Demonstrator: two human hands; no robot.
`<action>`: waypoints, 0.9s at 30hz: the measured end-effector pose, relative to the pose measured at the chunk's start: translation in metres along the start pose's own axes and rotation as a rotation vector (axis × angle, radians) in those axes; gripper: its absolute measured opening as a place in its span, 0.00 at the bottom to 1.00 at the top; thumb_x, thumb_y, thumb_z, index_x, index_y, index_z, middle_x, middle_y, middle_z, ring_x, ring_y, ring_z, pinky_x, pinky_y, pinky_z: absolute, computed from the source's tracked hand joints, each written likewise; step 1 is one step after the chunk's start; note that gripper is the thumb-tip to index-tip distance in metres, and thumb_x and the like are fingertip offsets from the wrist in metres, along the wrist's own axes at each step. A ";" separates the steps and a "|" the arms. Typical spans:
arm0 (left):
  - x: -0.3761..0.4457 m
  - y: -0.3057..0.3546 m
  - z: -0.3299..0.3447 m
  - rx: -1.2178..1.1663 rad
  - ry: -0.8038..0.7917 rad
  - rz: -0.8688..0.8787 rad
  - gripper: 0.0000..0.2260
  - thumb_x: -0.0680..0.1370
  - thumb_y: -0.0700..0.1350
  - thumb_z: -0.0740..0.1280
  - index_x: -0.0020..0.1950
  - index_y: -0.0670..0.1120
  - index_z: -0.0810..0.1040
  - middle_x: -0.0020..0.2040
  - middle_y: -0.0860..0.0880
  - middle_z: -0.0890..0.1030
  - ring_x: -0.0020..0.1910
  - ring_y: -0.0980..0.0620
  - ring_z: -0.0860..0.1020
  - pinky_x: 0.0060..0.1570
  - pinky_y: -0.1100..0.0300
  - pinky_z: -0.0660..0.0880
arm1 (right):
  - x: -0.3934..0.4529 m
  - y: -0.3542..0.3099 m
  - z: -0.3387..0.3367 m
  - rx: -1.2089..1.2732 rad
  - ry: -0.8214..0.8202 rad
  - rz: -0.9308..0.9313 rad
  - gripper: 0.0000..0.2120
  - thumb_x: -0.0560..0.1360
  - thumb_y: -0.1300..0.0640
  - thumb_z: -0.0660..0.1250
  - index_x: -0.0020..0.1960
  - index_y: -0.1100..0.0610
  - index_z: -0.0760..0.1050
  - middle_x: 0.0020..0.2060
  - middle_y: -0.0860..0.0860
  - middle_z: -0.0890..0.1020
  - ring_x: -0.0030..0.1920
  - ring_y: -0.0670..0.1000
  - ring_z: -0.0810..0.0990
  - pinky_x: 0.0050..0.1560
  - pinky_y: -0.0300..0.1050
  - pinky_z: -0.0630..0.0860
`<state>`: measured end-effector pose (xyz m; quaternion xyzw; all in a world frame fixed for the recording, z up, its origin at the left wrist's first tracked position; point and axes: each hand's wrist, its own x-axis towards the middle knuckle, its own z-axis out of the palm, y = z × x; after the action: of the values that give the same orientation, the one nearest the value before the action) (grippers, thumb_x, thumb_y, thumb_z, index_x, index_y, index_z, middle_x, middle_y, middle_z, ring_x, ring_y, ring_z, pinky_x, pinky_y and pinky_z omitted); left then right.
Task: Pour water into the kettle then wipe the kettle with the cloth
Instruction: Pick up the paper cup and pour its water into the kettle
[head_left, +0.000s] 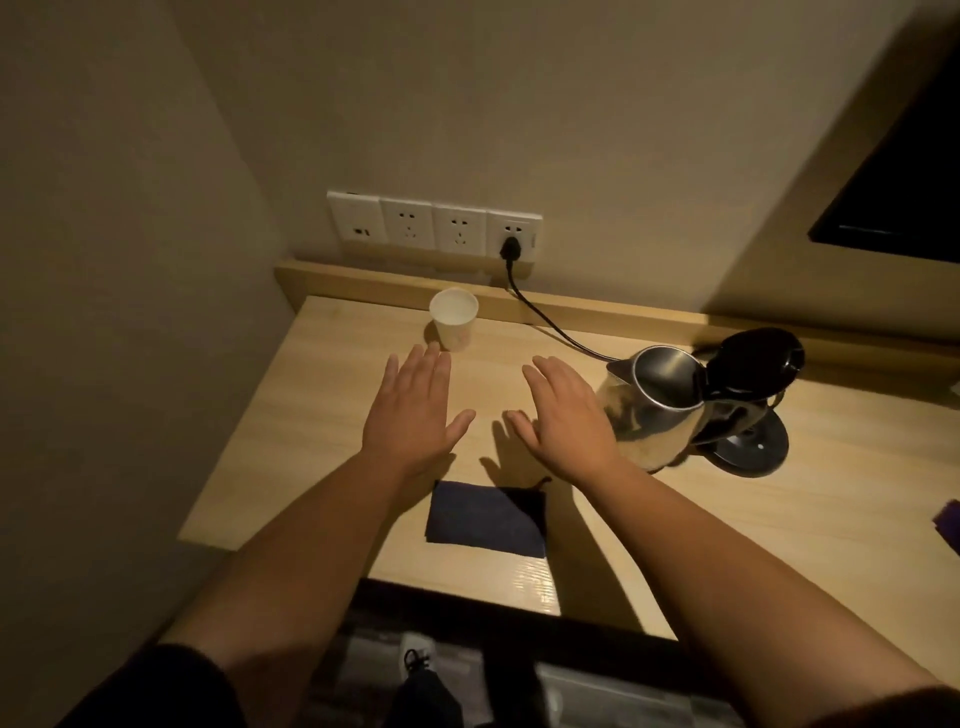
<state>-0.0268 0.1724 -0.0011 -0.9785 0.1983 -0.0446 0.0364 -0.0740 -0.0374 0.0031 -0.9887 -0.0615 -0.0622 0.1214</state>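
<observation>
Both hands hover flat over the pale wooden desk, palms down and fingers straight, and neither holds anything. The left hand has its fingertips just short of the small white paper cup, which stands near the desk's back edge below the white wall sockets. The right hand is just beside the shiny steel electric kettle, which sits on its dark round base with its black lid hinged open. A folded dark blue cloth lies near the front edge, between the forearms.

Nothing appears poured yet, so fetching the cup looks like the step in hand. The left hand is best placed for it: grip the cup round its middle, lightly, since thin paper walls buckle and slop. Whether the cup holds water cannot be told. Carrying it level and tipping slowly over the open mouth should keep water off the base and the black power cord.
</observation>
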 end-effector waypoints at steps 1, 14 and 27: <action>0.000 -0.007 0.002 -0.004 -0.004 -0.012 0.37 0.76 0.68 0.41 0.78 0.45 0.50 0.78 0.44 0.54 0.77 0.45 0.49 0.74 0.45 0.44 | 0.009 -0.004 0.005 -0.010 -0.012 0.003 0.30 0.79 0.39 0.58 0.74 0.56 0.64 0.73 0.56 0.68 0.73 0.58 0.64 0.71 0.54 0.61; 0.062 -0.081 0.067 -0.101 0.003 0.034 0.33 0.78 0.67 0.46 0.76 0.47 0.52 0.77 0.47 0.59 0.76 0.47 0.54 0.69 0.50 0.38 | 0.101 -0.025 0.059 0.043 -0.091 0.233 0.33 0.79 0.39 0.58 0.77 0.56 0.59 0.75 0.55 0.64 0.75 0.56 0.60 0.74 0.54 0.57; 0.157 -0.081 0.127 -0.520 0.004 0.050 0.41 0.71 0.68 0.63 0.76 0.48 0.52 0.76 0.46 0.61 0.74 0.46 0.59 0.71 0.50 0.49 | 0.149 0.003 0.111 0.108 -0.138 0.346 0.32 0.78 0.40 0.62 0.77 0.55 0.59 0.75 0.54 0.66 0.74 0.56 0.63 0.72 0.56 0.64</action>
<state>0.1610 0.1923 -0.1086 -0.9496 0.2275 0.0066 -0.2155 0.0852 0.0025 -0.0838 -0.9785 0.0980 0.0311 0.1786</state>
